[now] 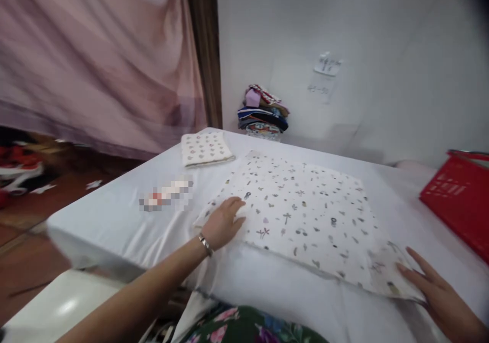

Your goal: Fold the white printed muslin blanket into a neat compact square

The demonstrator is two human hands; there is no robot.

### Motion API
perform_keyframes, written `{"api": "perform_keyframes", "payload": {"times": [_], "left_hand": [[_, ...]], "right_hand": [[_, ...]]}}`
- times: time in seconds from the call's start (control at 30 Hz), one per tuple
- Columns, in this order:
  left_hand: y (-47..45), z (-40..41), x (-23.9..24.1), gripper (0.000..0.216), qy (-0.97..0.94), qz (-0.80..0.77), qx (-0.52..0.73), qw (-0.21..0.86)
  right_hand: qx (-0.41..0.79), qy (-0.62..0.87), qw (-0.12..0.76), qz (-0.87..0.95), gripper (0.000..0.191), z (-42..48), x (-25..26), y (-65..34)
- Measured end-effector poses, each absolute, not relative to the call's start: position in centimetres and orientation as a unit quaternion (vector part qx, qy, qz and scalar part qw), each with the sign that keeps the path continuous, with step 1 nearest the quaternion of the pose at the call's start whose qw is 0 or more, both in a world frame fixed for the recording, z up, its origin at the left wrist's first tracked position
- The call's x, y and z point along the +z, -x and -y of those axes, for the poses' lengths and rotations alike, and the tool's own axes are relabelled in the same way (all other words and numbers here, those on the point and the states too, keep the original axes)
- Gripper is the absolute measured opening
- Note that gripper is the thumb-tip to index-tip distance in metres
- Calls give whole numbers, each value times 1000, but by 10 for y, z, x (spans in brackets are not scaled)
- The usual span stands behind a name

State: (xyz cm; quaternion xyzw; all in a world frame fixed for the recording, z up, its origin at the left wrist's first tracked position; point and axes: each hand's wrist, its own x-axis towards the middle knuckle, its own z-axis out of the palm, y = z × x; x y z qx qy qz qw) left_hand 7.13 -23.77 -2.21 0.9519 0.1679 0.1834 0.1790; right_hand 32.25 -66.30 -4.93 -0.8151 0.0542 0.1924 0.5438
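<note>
At far left, a sheer dusty-pink fabric curtain [114, 52] hangs above the floor. In front of the person, a broad table under a smooth white cover [103, 205] gives the cloth a flat bed to lie on. On its left part lies a small item masked by pixels [167, 193], too obscured to name. Behind it, near the far edge, a cream cloth with small printed motifs, folded into a thick rectangle [206, 149], sits apart, leaving room for the spread one.

The person's left hand [222, 226], with a silver metal bracelet [206, 244] at the wrist, rests on the near-left part of the spread cloth, fingers loosely parted and gripping nothing; its light weight probably keeps the fabric from sliding. Beyond, against the wall, rises a stack of multicoloured folded textiles [263, 112].

The thin white cloth printed with small plants and figures [301, 200] lies nearly flat across the table's middle, between the hands. At its near-right corner, the right hand [433, 284] touches the edge with fingers spread, seemingly to control that corner; whether it pinches the fabric cannot be told. At far right stands a red, flat-sided container with pale lettering [458, 200].
</note>
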Motion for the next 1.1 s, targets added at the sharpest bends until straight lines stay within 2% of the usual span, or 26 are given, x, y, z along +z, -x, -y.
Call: {"api": "perform_keyframes", "payload": {"times": [0.17, 0.27, 0.37, 0.47, 0.73, 0.93, 1.1], "left_hand": [[-130, 307, -19, 38, -950, -14, 125, 287], [-164, 355, -15, 49, -944, 61, 85, 312], [-195, 399, -12, 65, -944, 93, 41, 313], [-222, 434, -12, 70, -941, 69, -3, 331], [-255, 468, -17, 40, -926, 44, -11, 376], [-260, 461, -14, 35, -936, 72, -36, 342], [-261, 462, -9, 34, -941, 105, -31, 319]], "right_hand": [[194, 761, 619, -22, 93, 634, -22, -315], [195, 742, 642, 2, 93, 619, -11, -313], [197, 736, 647, 23, 94, 608, -6, -313], [195, 739, 643, 46, 92, 603, -5, -314], [174, 774, 605, 65, 90, 609, -3, -319], [182, 797, 574, 52, 93, 613, -7, -321], [230, 805, 545, -39, 93, 619, -17, -346]]}}
